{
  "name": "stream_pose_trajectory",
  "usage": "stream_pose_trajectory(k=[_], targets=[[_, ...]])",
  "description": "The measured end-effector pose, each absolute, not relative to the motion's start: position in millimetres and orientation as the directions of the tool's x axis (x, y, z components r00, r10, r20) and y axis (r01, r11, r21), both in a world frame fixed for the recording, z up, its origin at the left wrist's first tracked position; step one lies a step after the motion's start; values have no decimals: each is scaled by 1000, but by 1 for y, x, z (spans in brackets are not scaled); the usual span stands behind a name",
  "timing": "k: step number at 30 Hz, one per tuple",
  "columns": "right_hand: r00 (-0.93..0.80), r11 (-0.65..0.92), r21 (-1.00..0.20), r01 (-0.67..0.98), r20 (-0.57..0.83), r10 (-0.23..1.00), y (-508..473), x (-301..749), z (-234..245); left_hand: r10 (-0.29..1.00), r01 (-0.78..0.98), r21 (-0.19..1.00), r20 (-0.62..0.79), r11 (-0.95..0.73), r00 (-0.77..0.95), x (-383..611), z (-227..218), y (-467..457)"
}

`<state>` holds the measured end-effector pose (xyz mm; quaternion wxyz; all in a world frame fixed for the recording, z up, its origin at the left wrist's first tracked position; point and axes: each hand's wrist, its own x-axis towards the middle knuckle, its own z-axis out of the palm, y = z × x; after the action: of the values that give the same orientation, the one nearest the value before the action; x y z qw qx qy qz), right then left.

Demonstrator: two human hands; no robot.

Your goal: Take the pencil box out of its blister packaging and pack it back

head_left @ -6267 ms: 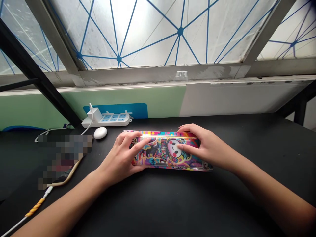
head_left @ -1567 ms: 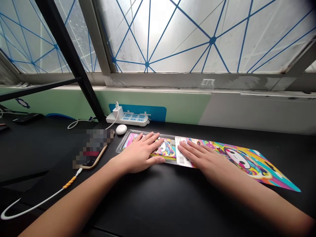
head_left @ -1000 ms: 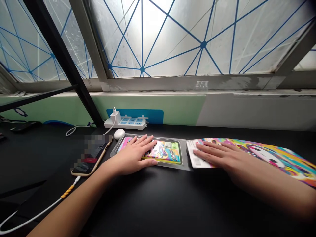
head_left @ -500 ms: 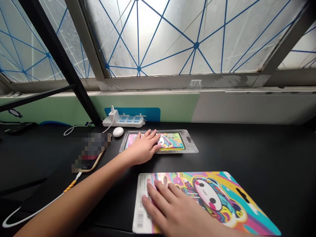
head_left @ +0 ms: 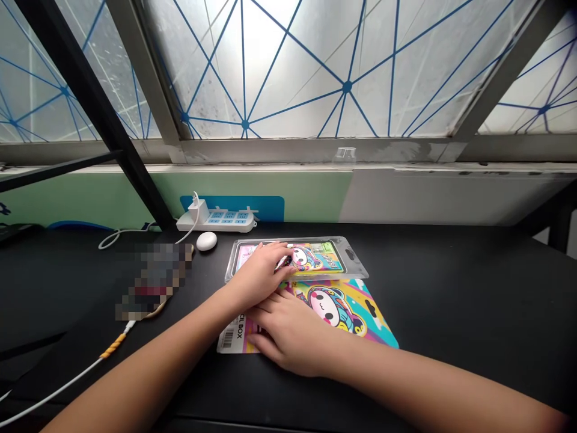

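**Bright cartoon pencil box in clear packaging, under both hands**

A clear plastic blister tray (head_left: 354, 264) holding a multicoloured cartoon pencil box (head_left: 315, 258) lies centre frame on the black tabletop (head_left: 451, 300); the left hand's (head_left: 259, 278) fingers (head_left: 274, 255) curl over it, grip unclear; the right hand's (head_left: 288, 334) fingers (head_left: 265, 343) spread wide on a glossy rainbow card sleeve (head_left: 356, 313) just below.

An office-like workroom — black desk (head_left: 451, 288), power strip (head_left: 216, 222), blue-taped frosted window (head_left: 279, 66).

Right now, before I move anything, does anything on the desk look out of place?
Just one spot: the printed pencil-box card under the right hand sits hard against the lower edge of the clear blister tray under the left hand. The hands hide most of the join, so I can't tell whether they overlap.
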<state>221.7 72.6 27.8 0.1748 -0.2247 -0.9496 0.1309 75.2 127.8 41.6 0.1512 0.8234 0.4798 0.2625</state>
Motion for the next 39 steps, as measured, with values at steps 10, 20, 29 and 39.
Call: stream_pose_trajectory(k=[10, 20, 29, 39], targets=[[-769, 935, -67, 348, 550, 325, 75, 229, 22, 826, 745, 364, 327, -559, 459, 74, 41, 130], [-542, 621, -128, 773, 377, 751, 168, 302, 52, 910, 554, 729, 251, -401, 329, 63, 53, 135], [-580, 586, -241, 773, 104, 808, 192, 326, 58, 869, 666, 558, 306, -495, 389, 66, 52, 133], [-554, 562, -208, 800, 102, 826, 197, 322, 58, 869, 821, 294, 252, -489, 426, 43, 62, 142]])
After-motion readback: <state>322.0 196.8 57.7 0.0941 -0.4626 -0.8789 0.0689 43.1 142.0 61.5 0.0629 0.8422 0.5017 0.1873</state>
